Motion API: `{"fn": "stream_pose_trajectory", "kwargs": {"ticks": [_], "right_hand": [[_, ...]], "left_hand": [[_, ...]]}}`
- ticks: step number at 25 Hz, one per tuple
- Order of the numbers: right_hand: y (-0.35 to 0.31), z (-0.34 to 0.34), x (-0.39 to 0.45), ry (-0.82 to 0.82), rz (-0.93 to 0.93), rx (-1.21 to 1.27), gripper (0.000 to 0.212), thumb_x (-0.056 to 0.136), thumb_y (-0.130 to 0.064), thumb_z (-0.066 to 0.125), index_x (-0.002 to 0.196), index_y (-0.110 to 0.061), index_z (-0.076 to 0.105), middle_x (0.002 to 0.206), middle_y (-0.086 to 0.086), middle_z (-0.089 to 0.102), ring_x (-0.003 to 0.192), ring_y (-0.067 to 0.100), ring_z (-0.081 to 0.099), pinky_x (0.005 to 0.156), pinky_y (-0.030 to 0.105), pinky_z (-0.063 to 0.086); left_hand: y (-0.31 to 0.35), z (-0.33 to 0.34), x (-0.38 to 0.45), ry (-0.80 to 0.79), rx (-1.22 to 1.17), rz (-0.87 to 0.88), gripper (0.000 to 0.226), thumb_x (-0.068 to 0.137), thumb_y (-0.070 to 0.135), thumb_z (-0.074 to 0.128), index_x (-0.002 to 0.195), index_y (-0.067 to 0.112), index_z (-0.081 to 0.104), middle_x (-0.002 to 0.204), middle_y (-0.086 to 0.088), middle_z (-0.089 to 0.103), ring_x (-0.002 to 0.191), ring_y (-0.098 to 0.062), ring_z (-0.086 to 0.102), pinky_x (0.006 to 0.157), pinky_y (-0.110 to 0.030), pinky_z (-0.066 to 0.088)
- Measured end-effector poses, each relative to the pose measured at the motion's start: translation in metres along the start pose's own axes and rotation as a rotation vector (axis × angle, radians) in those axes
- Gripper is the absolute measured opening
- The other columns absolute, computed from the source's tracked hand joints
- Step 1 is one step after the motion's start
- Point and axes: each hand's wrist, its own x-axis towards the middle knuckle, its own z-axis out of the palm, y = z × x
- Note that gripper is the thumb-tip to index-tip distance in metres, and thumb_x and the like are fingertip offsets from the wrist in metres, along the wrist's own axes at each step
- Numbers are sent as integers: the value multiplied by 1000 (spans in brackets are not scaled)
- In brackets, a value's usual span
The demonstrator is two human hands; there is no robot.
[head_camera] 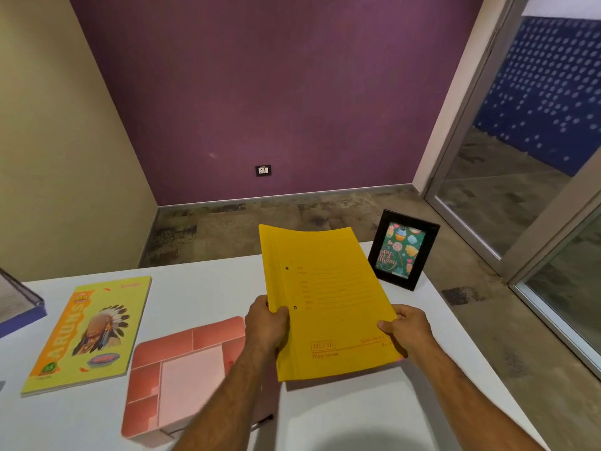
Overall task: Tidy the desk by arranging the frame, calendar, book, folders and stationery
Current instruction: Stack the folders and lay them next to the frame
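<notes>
Both hands are gripping the yellow folders (325, 294), tilted above the white worktop (211, 281): left hand (267, 323) pinching the left edge, right hand (408, 330) the right. The frame (403, 250) is standing just beyond.

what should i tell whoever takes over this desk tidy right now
Hands: left hand grips the left edge of the yellow folders; right hand grips their lower right edge. The folders are lifted off the desk, tilted toward the camera.
Things: frame stands upright at the far right corner. Book lies flat on the left. Pink calendar lies flat in the middle, beside the left forearm. A blue-edged item sits at the far left edge, only partly in view.
Done: frame looks placed.
Left: set the folders down, arrange calendar and book. No stationery is in view.
</notes>
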Motion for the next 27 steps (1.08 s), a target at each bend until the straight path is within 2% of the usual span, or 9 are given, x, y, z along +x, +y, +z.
{"fn": "stream_pose_trajectory", "kwargs": {"ticks": [5,9,13,15,18,21,24,27], "right_hand": [[13,20,32,14,52,-50,24,75,-5,79,90,-19,68,92,10,72,81,28,69,81,44,57],[24,28,41,30,64,-111,29,75,-7,78,102,-12,70,95,10,72,81,26,67,73,34,52],[26,33,44,88,36,-201,29,74,-11,78,101,-15,69,97,8,70,84,26,64,74,31,48],[25,37,42,113,-4,-304,23,74,-15,76,96,-16,67,94,7,70,79,24,61,71,31,47],[25,41,35,179,-64,-515,18,75,-24,72,89,-18,62,90,7,68,71,19,56,65,32,48],[26,41,30,228,-64,-689,40,76,-37,69,109,-17,58,110,9,60,99,29,55,79,39,47],[23,41,24,213,-79,-818,56,81,-44,63,127,-17,47,125,10,53,114,32,47,91,45,42],[25,43,12,258,-204,-912,67,88,-51,53,142,-16,35,143,10,44,126,31,41,99,47,37]], "left_hand": [[-19,20,33,17,59,-80,29,91,18,59,119,11,58,118,-11,65,94,-29,60,81,-35,48],[-32,35,47,33,109,-143,30,91,19,60,119,9,56,120,-14,64,103,-35,61,82,-38,48],[-41,45,53,35,143,-190,35,90,15,62,122,8,50,123,-17,60,107,-38,59,82,-39,47],[-44,49,52,33,163,-198,41,88,13,63,125,7,44,127,-19,55,111,-39,56,86,-42,48],[-44,53,44,32,337,-145,60,85,13,65,135,7,32,134,-18,43,118,-40,49,94,-49,47],[-44,58,31,-6,704,-42,88,85,20,65,150,7,7,149,-17,24,130,-39,35,102,-49,39],[-49,59,19,-61,954,163,84,92,23,52,152,6,-4,159,-17,12,139,-42,24,112,-53,29],[-45,50,9,-118,1101,334,76,96,21,41,153,6,-7,162,-17,6,147,-42,10,118,-55,15]]}}
